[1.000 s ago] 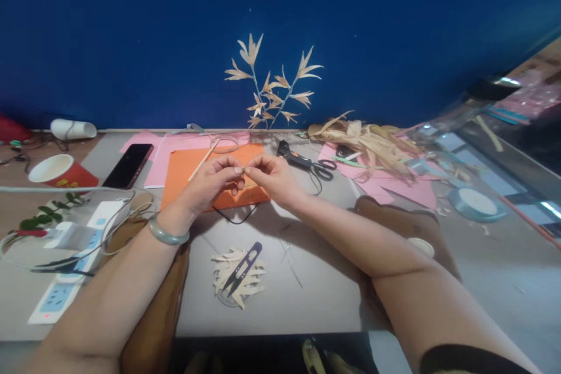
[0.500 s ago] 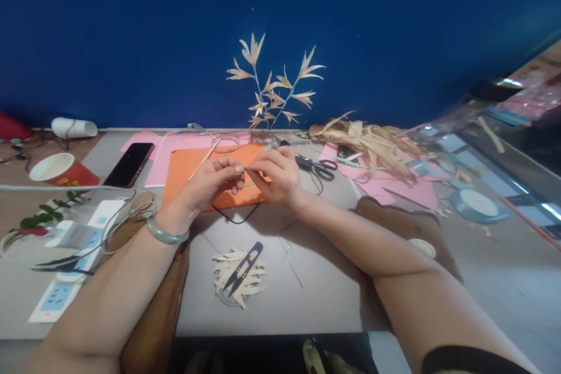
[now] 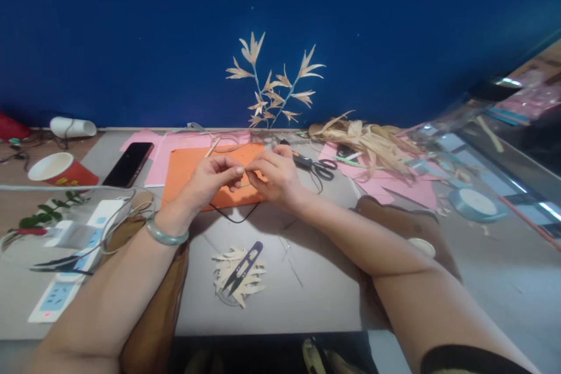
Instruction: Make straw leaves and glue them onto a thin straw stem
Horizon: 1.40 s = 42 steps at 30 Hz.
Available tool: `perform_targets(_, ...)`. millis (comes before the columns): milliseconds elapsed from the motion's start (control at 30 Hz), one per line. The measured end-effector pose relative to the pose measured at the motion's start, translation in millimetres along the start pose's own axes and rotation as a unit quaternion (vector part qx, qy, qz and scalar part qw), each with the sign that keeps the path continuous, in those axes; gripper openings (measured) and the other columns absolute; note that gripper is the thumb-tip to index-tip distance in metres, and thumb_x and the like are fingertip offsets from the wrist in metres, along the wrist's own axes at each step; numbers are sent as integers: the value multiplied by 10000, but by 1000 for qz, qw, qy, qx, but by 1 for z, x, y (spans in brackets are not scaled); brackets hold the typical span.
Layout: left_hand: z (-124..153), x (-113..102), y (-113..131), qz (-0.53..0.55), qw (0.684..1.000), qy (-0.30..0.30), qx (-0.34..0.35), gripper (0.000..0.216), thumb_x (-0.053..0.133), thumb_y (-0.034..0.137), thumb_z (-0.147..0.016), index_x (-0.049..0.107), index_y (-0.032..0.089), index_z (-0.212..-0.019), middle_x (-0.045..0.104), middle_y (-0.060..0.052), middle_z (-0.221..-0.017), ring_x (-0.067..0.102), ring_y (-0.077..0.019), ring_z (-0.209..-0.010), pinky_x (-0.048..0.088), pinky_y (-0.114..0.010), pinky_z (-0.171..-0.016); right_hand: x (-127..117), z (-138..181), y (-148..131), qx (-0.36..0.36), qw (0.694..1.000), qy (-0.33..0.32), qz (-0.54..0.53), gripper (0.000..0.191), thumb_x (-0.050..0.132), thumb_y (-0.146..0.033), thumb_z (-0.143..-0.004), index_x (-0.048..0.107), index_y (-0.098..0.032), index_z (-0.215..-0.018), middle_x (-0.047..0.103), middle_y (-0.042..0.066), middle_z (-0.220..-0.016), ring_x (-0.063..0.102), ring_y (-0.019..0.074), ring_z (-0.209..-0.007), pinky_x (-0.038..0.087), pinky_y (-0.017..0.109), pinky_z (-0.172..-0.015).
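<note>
My left hand (image 3: pixel 214 180), with a jade-coloured bangle on its wrist, is closed in a pinch above an orange sheet (image 3: pixel 177 166). My right hand (image 3: pixel 275 175) also pinches, its fingertips almost touching those of the left. Whatever lies between the fingertips is too small to name. Behind the left hand shows a pale thin strip (image 3: pixel 213 145); I cannot tell whether it is held. Nearer me, purple thread snips (image 3: pixel 243 269) rest on a pile of cut pale husk pieces (image 3: pixel 223 263). Black-handled scissors (image 3: pixel 322 169) lie right of my right hand.
A branch of dried-husk flowers (image 3: pixel 274 93) stands against the blue wall. Dried husks (image 3: pixel 372 143) lie on pink paper (image 3: pixel 421 190) at right, near a ribbon roll (image 3: pixel 477 204). At left are a phone (image 3: pixel 129 163), a red paper cup (image 3: pixel 65 170) and a power strip (image 3: pixel 61 295) with cables.
My left hand has shifted and turned slightly, covering more of the pale strip behind it. Both hands stay pinched together over the orange sheet.
</note>
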<state>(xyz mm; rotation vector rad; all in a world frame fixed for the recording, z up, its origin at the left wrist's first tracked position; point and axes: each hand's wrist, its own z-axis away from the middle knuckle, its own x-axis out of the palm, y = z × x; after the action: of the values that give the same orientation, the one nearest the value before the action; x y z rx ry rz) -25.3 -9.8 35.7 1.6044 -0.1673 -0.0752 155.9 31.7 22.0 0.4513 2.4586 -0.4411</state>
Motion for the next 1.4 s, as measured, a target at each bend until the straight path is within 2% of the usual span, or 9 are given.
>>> perform_targets(200,1,0,4,-28,999,19,-1,264,813,305,-649,678,128,-791,644,-7,-600,581,-113,-545,490,-252,-561,-2,-3,-6,139,976,-6,-168,136,608,-218,-802,594,-180,-673,604,-21,-632,505,103,-590,385,310,-724)
perform_targets(333,1,2,9,-51,998,26,0,263,788,331,-674,669,122,-781,639,-10,-595,569,-105,-528,489,-248,-552,-1,-5,-8,242,928,-25,-281,92,624,-214,-761,611,-170,-682,634,-6,-662,517,97,-586,407,252,-591)
perform_targets(600,0,2,8,-62,998,29,11,272,753,372,-711,627,134,-748,614,1,-598,560,-96,-528,482,-231,-540,0,-9,-1,386,822,-75,-412,158,708,-278,-698,612,-154,-679,595,-28,-615,485,73,-562,386,224,-554)
perform_targets(667,0,1,8,-58,998,27,13,279,749,383,-716,622,137,-746,615,1,-615,557,-92,-530,481,-229,-541,0,-9,-1,401,809,-81,-422,172,711,-290,-699,604,-158,-678,561,-43,-577,456,67,-531,366,222,-533)
perform_targets(767,0,0,7,-51,998,22,7,289,741,400,-725,616,141,-756,616,1,-627,552,-90,-531,485,-234,-551,0,-8,-2,360,845,-66,-389,150,705,-286,-721,627,-160,-700,604,-18,-628,492,87,-563,391,244,-559)
perform_targets(900,0,1,6,-48,998,26,2,293,745,405,-719,611,146,-744,606,6,-613,551,-92,-541,483,-229,-549,-1,-4,-6,218,943,9,-252,104,665,-249,-787,650,-179,-712,650,5,-691,533,116,-621,420,305,-681)
perform_targets(1000,-1,2,6,-50,998,26,3,283,744,397,-718,614,147,-735,601,9,-601,554,-93,-544,479,-223,-542,-1,-1,-7,117,981,31,-154,113,640,-257,-839,661,-188,-752,668,-5,-706,543,111,-611,383,354,-804)
perform_targets(1100,0,2,6,-53,998,26,0,273,742,387,-717,617,145,-729,598,10,-592,556,-93,-540,481,-224,-540,0,1,-5,68,992,24,-104,129,609,-269,-878,665,-188,-793,680,-8,-723,554,109,-612,341,365,-830)
perform_targets(1400,0,4,5,-56,998,23,10,280,749,394,-710,619,147,-736,607,5,-591,567,-102,-539,485,-230,-540,3,3,-2,71,994,8,-80,190,556,-284,-909,655,-185,-780,669,-2,-717,551,121,-644,301,366,-836)
